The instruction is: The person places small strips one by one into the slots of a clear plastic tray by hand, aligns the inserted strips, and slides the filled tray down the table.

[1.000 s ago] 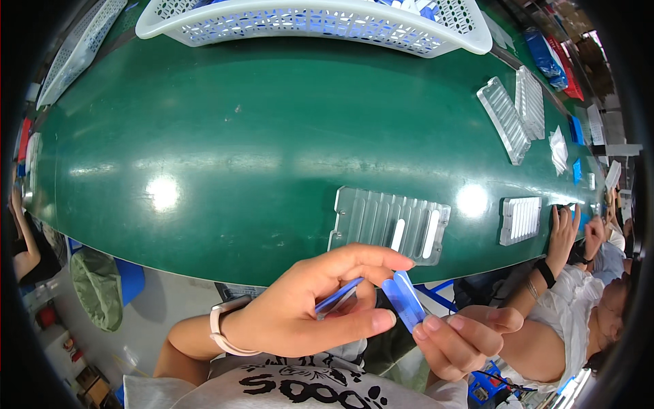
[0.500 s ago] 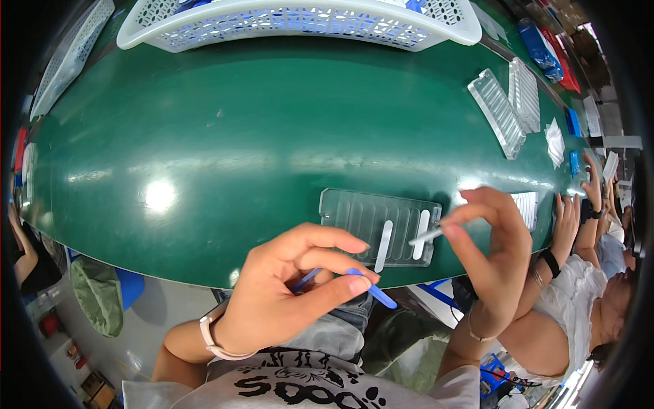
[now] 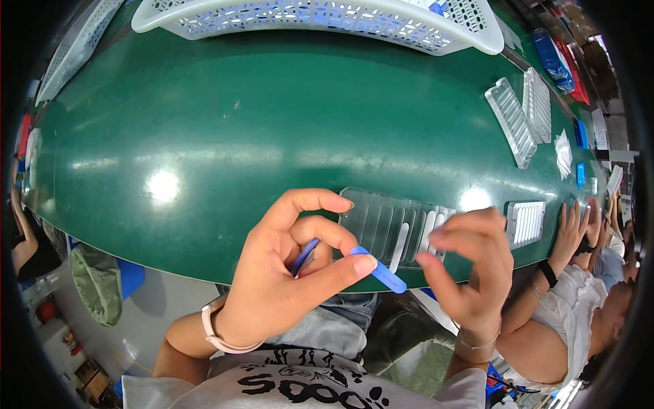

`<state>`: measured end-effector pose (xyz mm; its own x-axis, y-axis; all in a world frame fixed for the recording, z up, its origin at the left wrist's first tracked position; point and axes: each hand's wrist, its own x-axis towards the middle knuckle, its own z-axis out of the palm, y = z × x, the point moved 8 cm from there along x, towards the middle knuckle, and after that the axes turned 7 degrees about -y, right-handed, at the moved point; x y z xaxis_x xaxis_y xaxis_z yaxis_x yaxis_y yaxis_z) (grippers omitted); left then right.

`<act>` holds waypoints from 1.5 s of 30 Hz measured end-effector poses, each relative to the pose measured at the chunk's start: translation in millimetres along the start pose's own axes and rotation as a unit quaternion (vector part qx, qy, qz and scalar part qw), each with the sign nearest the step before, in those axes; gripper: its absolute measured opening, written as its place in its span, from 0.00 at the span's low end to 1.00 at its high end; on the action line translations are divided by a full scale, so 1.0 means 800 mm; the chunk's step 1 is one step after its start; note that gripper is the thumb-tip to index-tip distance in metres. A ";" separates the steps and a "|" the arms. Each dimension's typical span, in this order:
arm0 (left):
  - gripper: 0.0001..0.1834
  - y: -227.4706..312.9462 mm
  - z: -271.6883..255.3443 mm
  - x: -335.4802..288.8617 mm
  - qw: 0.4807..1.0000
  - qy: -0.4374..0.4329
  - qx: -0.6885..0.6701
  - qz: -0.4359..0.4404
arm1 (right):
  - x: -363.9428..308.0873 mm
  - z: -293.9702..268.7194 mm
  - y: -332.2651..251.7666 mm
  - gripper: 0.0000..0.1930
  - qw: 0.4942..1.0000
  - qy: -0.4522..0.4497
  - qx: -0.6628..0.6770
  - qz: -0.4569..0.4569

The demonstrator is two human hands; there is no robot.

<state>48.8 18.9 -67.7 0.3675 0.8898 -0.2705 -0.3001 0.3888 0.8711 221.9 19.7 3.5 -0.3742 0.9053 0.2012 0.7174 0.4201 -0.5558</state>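
My left hand (image 3: 286, 273) is shut on thin blue plastic strips (image 3: 379, 270); one sticks out to the right between thumb and fingers, another shows inside the palm. My right hand (image 3: 470, 262) hovers just right of them, fingers apart, holding nothing, over the near edge of a clear ribbed tray (image 3: 392, 221). The tray lies on the green table (image 3: 272, 123) and has white strips (image 3: 400, 244) lying in some of its slots.
A white perforated basket (image 3: 320, 17) stands at the table's far edge. More clear ribbed trays (image 3: 521, 116) lie at the right. Another person's hands (image 3: 569, 232) work at a white-filled tray (image 3: 526, 221) on my right. Below the table edge is grey floor.
My right hand set a white strip into the clear tray and has drawn back toward me, now without anything. My left hand stays shut on the blue strips.
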 end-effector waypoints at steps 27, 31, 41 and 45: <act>0.22 0.009 0.088 -0.018 0.590 -0.135 0.761 0.233 | -0.054 0.041 -0.048 0.20 0.931 -0.006 -0.360 0.052; 0.19 0.006 0.101 -0.013 0.564 -0.132 0.780 0.238 | -0.047 0.036 -0.035 0.24 0.932 -0.020 -0.357 0.053; 0.16 0.016 0.050 0.003 0.982 -0.138 0.122 -0.052 | -0.042 0.017 -0.040 0.21 0.975 0.071 -0.208 0.013; 0.19 0.000 0.046 0.016 0.899 0.012 -0.436 -0.045 | -0.048 0.000 -0.073 0.22 0.987 0.135 -0.037 -0.081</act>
<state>85.8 21.3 -56.5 0.4087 0.8459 -0.3426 -0.8499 0.4895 0.1948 194.8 -39.5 28.2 -0.3249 0.8052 0.4961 0.7059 0.5555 -0.4394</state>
